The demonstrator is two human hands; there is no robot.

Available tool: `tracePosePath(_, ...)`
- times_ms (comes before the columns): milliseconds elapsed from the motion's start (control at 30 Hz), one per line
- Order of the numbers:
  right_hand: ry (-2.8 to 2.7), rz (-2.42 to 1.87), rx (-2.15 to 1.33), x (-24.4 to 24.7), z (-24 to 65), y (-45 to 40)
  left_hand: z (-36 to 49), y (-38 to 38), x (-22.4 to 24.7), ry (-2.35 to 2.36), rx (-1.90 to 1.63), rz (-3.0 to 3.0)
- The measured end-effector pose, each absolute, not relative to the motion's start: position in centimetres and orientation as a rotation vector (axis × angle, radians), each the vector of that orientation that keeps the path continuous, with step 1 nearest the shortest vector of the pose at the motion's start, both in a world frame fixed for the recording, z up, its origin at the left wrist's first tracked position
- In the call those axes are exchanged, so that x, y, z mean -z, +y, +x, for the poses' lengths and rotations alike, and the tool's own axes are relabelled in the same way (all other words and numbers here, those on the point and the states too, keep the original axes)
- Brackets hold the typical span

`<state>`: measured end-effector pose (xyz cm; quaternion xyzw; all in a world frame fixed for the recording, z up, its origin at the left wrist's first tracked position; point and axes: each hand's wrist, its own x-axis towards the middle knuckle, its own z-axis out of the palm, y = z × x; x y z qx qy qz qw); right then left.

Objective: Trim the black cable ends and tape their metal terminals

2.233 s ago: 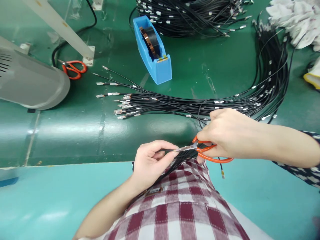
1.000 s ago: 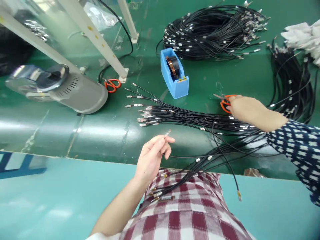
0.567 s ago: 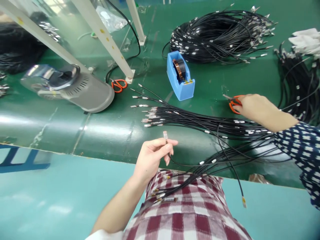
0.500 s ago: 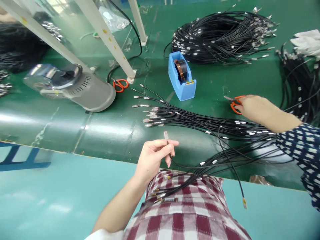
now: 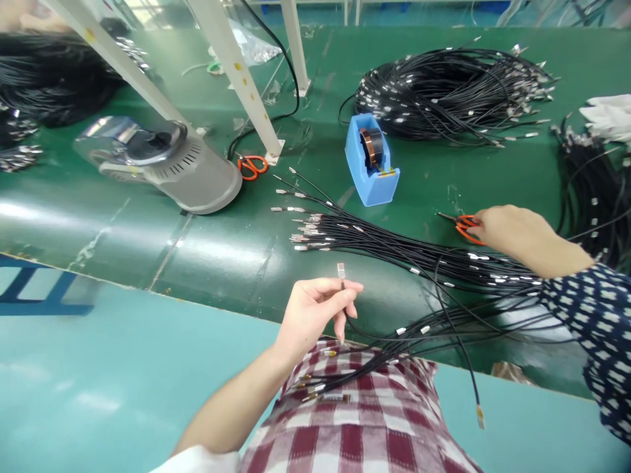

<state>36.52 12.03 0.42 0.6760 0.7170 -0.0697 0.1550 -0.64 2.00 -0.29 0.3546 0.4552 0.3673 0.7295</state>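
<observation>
My left hand (image 5: pixel 320 307) is pinched round a thin black cable just below its flat silver connector (image 5: pixel 341 270), which points up. The cable trails off to the right over the table edge. My right hand (image 5: pixel 513 233), below a dark patterned sleeve, grips the orange handles of small scissors (image 5: pixel 468 228) at the table, blades pointing left. Between the hands lies a bundle of black cables (image 5: pixel 384 238) with silver ends at its left. More cables (image 5: pixel 374 360) hang across the checkered apron on my lap, several with yellowish tips.
A blue tape dispenser (image 5: pixel 372 164) stands behind the bundle. Further back lies a large coil of black cables (image 5: pixel 444 98). At left are a grey machine (image 5: pixel 197 167), orange-handled scissors (image 5: pixel 253 167) and white posts (image 5: pixel 241 79). More cables (image 5: pixel 586 190) lie at right.
The whole view has shifted, so most things sit slightly further right. My right hand has drawn the scissors a little toward me. My left hand keeps its pinch on the cable.
</observation>
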Motion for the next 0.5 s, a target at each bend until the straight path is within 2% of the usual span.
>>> tracePosePath(200, 2.111, 1.889, 0.266, -1.7, 36.5, 11.2, 0.0, 1.8, -0.2, 1.008, -0.873, 0.819)
tracePosePath(367, 2.124, 2.064, 0.369, -1.9, 36.4, 10.4, 0.6, 1.5, 0.1, 1.088, -1.033, 1.056)
tracePosePath(433, 2.125, 2.237, 0.577, -2.1, 36.2, 10.3, 0.8, 1.4, 0.3, 1.108, -1.090, 1.235)
tracePosePath(500, 2.109, 2.384, 1.028, -2.6, 35.5, 9.9, 1.0, 1.5, 0.4, 1.102, -1.107, 1.406)
